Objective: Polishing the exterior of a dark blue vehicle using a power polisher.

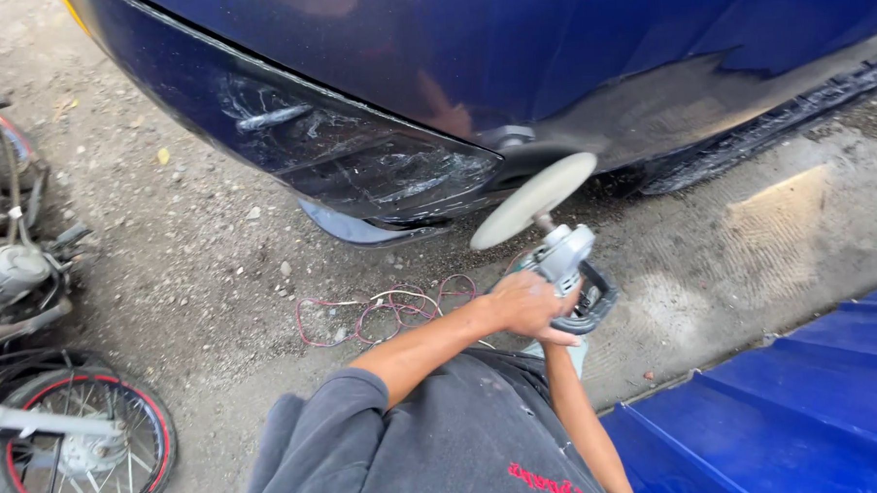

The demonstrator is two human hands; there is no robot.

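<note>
Grey metal-bodied rotary polisher with a round off-white foam pad (555, 238) sits just below the dark blue glossy car body panel (509, 50), pad face tilted up toward the panel's lower edge, close to it; contact can't be confirmed from this angle. Judging by the build, it's moderately heavy and nose-loaded: rigid gear head, soft compressible pad, likely to twist in the grip when the pad bites. Best hold points look like the gear head and the black loop handle (588, 304) behind it, never the pad. Left hand (528, 305) is wrapped over the tool body just behind the head, fingers curled closed on it. Right hand (570, 341) comes up from under the handle, mostly hidden by the left; can't tell its finger state, though the forearm runs straight to the tool. Panel is smooth, curved, reflective and scuffed pale along its lower black section (358, 157), so easy to mark. Below the panel, the ground is rough gritty concrete (206, 264) with loose stones; a tangle of thin red and white wires (382, 312) lies on it left of the polisher. Well left of the panel, a parked motorcycle with a red-rimmed spoked wheel (76, 444). Right of the polisher, blue ribbed metal sheeting (804, 409). Room is tight: low crouch, panel overhanging.
</note>
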